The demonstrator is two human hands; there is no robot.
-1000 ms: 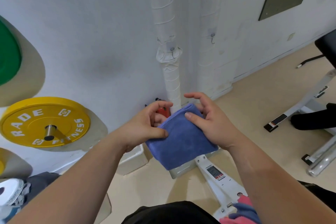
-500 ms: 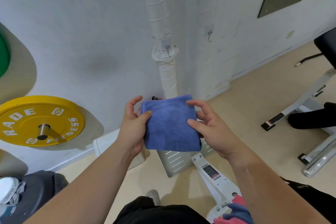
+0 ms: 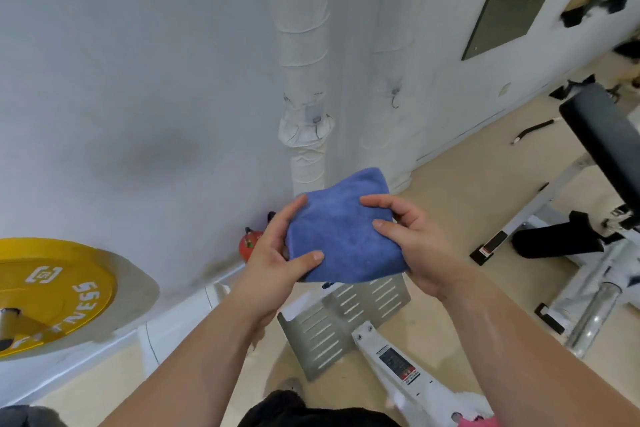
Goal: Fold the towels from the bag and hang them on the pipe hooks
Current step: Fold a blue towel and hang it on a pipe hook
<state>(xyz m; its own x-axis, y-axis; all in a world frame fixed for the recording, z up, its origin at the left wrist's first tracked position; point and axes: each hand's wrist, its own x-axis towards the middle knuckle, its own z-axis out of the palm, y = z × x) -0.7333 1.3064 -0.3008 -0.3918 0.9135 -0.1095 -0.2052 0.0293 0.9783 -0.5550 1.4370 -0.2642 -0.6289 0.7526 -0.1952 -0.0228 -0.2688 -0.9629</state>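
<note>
Landmark: white tape-wrapped vertical pipe [image 3: 304, 45] against the pale wall [image 3: 138, 62], with a bulged joint partway down
Hook A: small metal hook [image 3: 317, 122] on a clear pad, fixed to the front of the pipe's bulged joint
Towel: blue folded square microfibre towel [image 3: 346, 239], held in the air in front of the pipe's lower stretch, below hook A and apart from it
Towel edges: left edge runs under the left thumb; top edge sags between the two hands; far right corner stands up, to the right of the pipe; near edge hangs free
Left hand [image 3: 273, 267]: grips the towel's left edge, thumb pressed on the top face, index finger along the upper left corner, other fingers hidden beneath
Right hand [image 3: 414, 246]: pinches the towel's right edge, thumb on the top face, index finger laid over the top edge
Open room: open air lies between the towel's raised corner and hook A
Second pipe [image 3: 398, 45]: just right of the landmark pipe, carrying its own small hook [image 3: 394, 99]
Red object [image 3: 246, 246]: at the pipe's foot, left side, partly hidden by the left hand; kind cannot be told
Slotted grey metal plate [image 3: 346, 319]: on the floor in front of the pipe, under the towel
Yellow weight plate [image 3: 52, 288]: far left of the pipe
Black padded bench [image 3: 606, 149]: well right of the pipe, open beige floor [image 3: 467, 201] between
</note>
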